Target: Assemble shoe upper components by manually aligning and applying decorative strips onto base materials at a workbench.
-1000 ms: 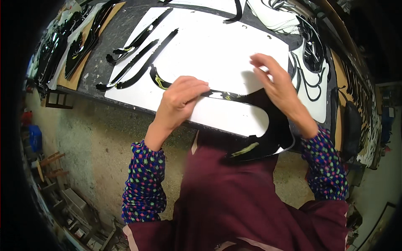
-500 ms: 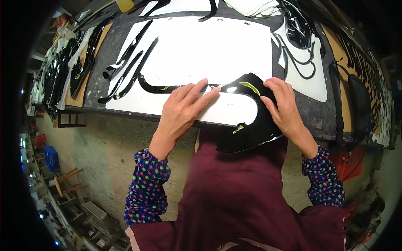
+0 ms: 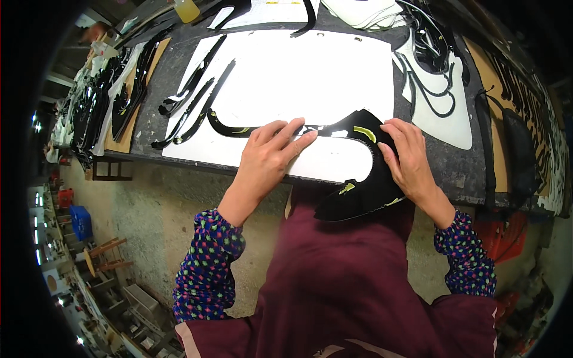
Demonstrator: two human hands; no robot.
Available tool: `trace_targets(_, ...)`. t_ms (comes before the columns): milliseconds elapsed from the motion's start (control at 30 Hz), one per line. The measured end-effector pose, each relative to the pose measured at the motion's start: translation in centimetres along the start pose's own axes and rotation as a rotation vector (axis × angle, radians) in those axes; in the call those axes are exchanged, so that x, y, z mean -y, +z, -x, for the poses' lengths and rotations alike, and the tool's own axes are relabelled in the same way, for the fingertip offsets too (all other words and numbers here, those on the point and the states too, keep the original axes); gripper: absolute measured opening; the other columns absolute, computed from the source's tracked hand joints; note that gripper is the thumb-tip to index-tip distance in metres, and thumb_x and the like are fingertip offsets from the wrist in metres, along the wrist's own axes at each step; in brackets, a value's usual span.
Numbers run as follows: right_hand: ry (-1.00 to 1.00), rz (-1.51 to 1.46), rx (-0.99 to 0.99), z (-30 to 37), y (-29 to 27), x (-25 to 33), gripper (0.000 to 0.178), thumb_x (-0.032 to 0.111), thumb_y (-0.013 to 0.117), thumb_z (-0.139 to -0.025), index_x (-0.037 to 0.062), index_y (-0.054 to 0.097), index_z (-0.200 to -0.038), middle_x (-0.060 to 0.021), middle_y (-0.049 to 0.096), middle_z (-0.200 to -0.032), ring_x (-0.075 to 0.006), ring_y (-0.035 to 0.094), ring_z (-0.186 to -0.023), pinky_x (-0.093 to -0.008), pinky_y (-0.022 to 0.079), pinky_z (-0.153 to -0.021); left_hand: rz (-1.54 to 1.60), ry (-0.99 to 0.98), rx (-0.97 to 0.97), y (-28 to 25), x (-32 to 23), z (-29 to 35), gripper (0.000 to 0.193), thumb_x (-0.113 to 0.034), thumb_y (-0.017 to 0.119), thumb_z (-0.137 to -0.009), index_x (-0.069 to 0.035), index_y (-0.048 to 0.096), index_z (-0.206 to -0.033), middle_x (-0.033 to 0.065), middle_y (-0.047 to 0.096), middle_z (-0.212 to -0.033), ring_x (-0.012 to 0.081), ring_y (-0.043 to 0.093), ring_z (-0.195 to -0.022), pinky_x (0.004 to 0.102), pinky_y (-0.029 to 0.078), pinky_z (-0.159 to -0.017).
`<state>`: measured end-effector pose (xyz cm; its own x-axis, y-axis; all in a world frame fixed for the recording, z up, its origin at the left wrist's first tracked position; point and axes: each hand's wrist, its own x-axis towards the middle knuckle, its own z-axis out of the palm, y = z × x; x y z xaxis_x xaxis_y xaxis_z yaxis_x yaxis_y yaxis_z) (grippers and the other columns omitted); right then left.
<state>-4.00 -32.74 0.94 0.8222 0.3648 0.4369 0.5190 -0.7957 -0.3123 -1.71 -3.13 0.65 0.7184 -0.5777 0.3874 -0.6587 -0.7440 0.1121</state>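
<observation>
A black curved shoe-upper piece (image 3: 391,173) with yellow-green patches lies partly on the white board (image 3: 298,77). Its broad end hangs past the table's front edge, over my lap. From it a narrow strap (image 3: 230,129) runs left across the board and curls up at its far end. My left hand (image 3: 271,154) has its thumb and fingers pressed together on the strap, near its middle. At the broad end, my right hand (image 3: 409,158) pinches the outer edge between thumb and fingers, beside a yellow-green patch (image 3: 365,133).
Several black strips (image 3: 194,110) lie on the board's left side. White cut pieces with black edging (image 3: 439,98) are heaped on the right. Stacks of black pieces on brown board (image 3: 128,98) stand at the left. A yellow container (image 3: 187,11) sits at the back.
The whole view has shifted slightly, with the table lower and further right in it. Both hands keep their places on the black shoe-upper piece.
</observation>
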Motion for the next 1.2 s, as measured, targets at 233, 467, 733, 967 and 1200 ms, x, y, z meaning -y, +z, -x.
trace_targets(233, 0.072, 0.062, -0.042, 1.8, -0.4, 0.2, 0.039, 0.006, 0.067, -0.086, 0.0010, 0.053, -0.123, -0.0131, 0.053, -0.120, -0.0309, 0.052, -0.110, -0.0405, 0.040, -0.091, 0.034, -0.057, -0.078, 0.3, 0.3, 0.6, 0.046, -0.003, 0.061, -0.083, -0.020, 0.065, -0.125, 0.0065, 0.060, -0.129, 0.0265, 0.057, -0.110, 0.0392, 0.046, -0.091)
trace_targets(467, 0.050, 0.114, -0.025, 1.9, -0.6, 0.3, 0.040, 0.008, 0.066, -0.087, 0.0008, 0.052, -0.124, -0.0138, 0.052, -0.123, -0.0315, 0.051, -0.112, -0.0411, 0.040, -0.091, -0.200, -0.052, -0.015, 1.1, -1.0, 0.0, 0.047, -0.009, 0.060, -0.085, -0.020, 0.059, -0.132, 0.0061, 0.055, -0.135, 0.0259, 0.052, -0.118, 0.0448, 0.043, -0.097)
trace_targets(733, 0.212, 0.156, -0.037, 2.8, -1.7, 1.1, 0.043, 0.021, 0.070, -0.087, 0.0015, 0.052, -0.121, -0.0155, 0.053, -0.109, -0.0339, 0.051, -0.098, -0.0436, 0.042, -0.083, -0.478, -0.018, 0.155, -0.3, -2.1, -0.8, 0.049, -0.007, 0.057, -0.088, -0.022, 0.055, -0.135, 0.0041, 0.052, -0.140, 0.0255, 0.049, -0.127, 0.0463, 0.033, -0.107)
trace_targets(967, 0.168, 0.024, 0.030, 1.9, -3.0, 0.5, 0.035, 0.013, 0.068, -0.087, 0.0010, 0.053, -0.116, -0.0159, 0.055, -0.104, -0.0345, 0.054, -0.096, -0.0428, 0.044, -0.081, -0.174, -0.129, 0.111, -0.8, -0.6, 2.1, 0.054, -0.001, 0.056, -0.084, -0.021, 0.058, -0.134, 0.0059, 0.053, -0.138, 0.0280, 0.048, -0.127, 0.0473, 0.037, -0.103)
trace_targets(1200, -0.134, -0.059, -0.101, -9.6, -1.3, 6.8, 0.031, 0.000, 0.061, -0.087, -0.0030, 0.054, -0.117, -0.0188, 0.060, -0.111, -0.0349, 0.059, -0.102, -0.0397, 0.048, -0.090, -0.112, -0.247, -0.086, -0.7, 0.7, 3.8, 0.050, 0.004, 0.055, -0.079, -0.010, 0.063, -0.126, 0.0094, 0.059, -0.130, 0.0290, 0.050, -0.127, 0.0472, 0.035, -0.106)
